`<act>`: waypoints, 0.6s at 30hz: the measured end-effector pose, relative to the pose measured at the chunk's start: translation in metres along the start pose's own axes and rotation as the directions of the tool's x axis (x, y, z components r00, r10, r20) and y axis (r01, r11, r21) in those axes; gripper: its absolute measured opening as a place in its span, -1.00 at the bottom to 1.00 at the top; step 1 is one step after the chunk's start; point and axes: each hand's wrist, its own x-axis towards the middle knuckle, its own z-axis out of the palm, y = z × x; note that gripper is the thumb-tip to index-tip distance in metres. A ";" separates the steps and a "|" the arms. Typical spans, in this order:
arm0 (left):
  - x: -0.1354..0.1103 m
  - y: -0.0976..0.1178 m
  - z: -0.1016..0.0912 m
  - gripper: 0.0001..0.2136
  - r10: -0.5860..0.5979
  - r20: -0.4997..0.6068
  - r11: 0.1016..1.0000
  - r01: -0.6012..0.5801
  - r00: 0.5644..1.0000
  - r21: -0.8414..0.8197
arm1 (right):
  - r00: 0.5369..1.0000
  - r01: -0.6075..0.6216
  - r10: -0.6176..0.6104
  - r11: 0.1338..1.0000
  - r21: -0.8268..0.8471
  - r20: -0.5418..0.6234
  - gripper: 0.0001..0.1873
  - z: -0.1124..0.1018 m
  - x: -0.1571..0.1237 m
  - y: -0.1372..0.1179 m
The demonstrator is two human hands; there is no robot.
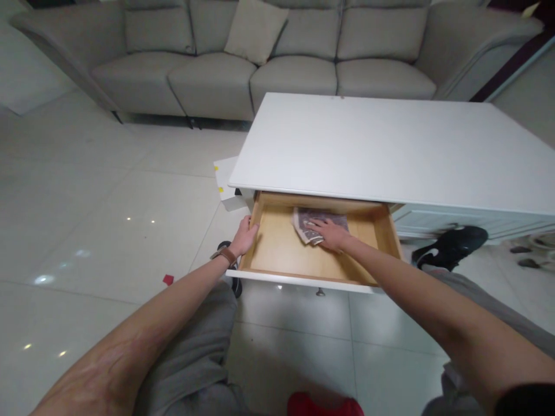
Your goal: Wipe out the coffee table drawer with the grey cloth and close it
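Note:
A wooden drawer (277, 254) with a white front is pulled out of a white table (381, 150). My left hand (245, 236) is closed over the drawer's left side wall, its fingertips partly hidden. Inside the drawer, toward the back, lies a folded brown-and-white patterned cloth (303, 222). My right hand (332, 233) rests flat on this cloth, with the fingers stretched out and spread across it. The hand covers part of the cloth.
A grey sofa (295, 81) with a loose cushion (255, 29) stands behind the table. Beside the table's left end is a white box (228, 179). A red scrap (168, 279) lies on the tiled floor. Below the drawer front sticks out a knob (320, 292).

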 end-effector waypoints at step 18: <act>-0.001 -0.001 0.003 -0.64 0.042 -0.024 0.999 -0.042 0.999 0.004 | 0.917 -0.393 0.389 0.919 -0.034 -0.091 -0.34 0.001 -0.009 0.011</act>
